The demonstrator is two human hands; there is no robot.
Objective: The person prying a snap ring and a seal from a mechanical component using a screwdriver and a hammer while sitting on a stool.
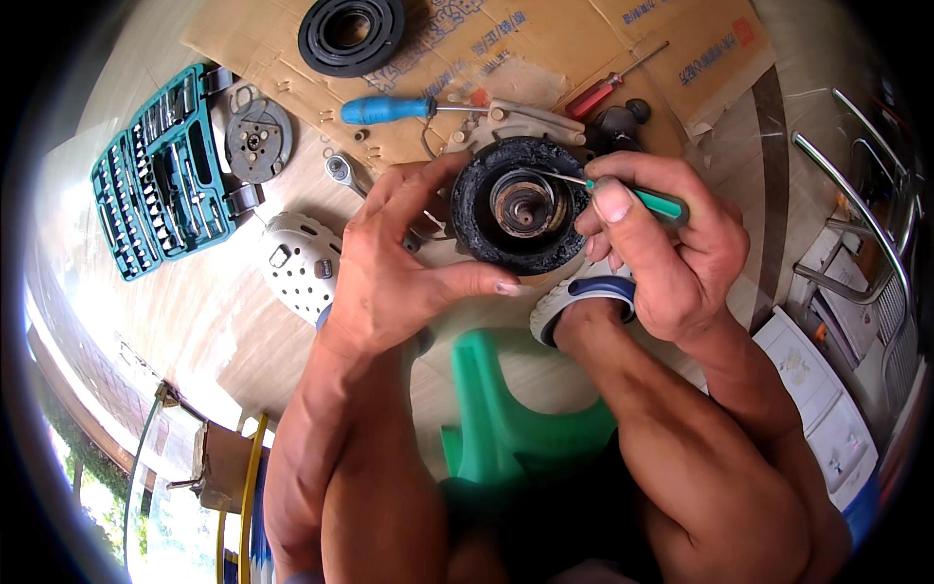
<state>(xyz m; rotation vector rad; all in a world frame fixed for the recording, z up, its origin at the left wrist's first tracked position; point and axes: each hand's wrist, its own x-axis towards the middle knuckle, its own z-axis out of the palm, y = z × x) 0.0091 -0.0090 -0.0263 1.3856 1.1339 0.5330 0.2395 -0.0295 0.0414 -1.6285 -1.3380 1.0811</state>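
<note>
A greasy black round machine part point(474, 226) with a metal shaft at its centre sits in front of me. My left hand point(394, 258) is wrapped round its left side, fingers behind it and thumb along the lower rim. In my right hand point(671, 234) is a small screwdriver point(662, 204) with a green handle. Its thin metal tip reaches over the inner edge of the part's ring, near the upper right. Whether the tip touches the ring I cannot tell. Behind the part lies a pale metal casting point(535, 119), partly hidden.
Flattened cardboard point(545, 44) bears a black pulley-like ring point(326, 44), a blue-handled screwdriver point(389, 110) and a red-handled screwdriver point(593, 97). To the left are a round metal plate point(277, 146), a ratchet point(342, 173) and a green socket set case point(209, 161). A green stool point(477, 389) stands between my legs.
</note>
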